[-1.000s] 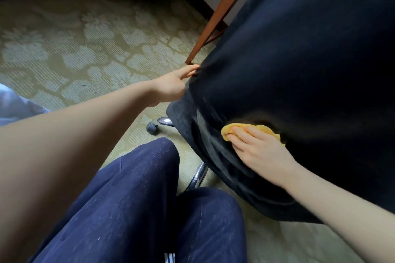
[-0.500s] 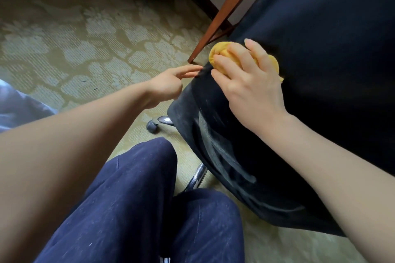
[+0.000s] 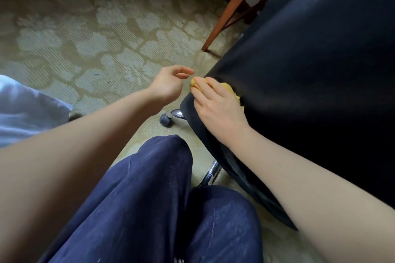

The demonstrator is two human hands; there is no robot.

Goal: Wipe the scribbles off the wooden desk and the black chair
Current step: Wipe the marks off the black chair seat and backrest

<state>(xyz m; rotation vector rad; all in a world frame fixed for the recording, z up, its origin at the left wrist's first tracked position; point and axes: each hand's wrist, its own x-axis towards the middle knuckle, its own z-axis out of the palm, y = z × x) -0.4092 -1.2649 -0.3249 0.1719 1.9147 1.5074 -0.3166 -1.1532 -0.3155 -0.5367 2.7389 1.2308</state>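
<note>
The black chair fills the right side of the view, its back facing me. My right hand lies flat on a yellow cloth and presses it against the chair's left edge, so most of the cloth is hidden under the fingers and palm. My left hand hovers just left of that edge with loosely curled fingers, holding nothing and not touching the chair. Faint pale smears show low on the chair's edge. Of the wooden desk only a slanted leg is visible at the top.
The chair's caster and a chrome base leg stand on patterned green carpet. My knees in dark blue trousers are bent below the hands. Pale grey fabric lies at the left edge.
My right hand swept the cloth from low on the chair up and then back down to the left edge. My left hand let go of the chair's edge and drew slightly away.
</note>
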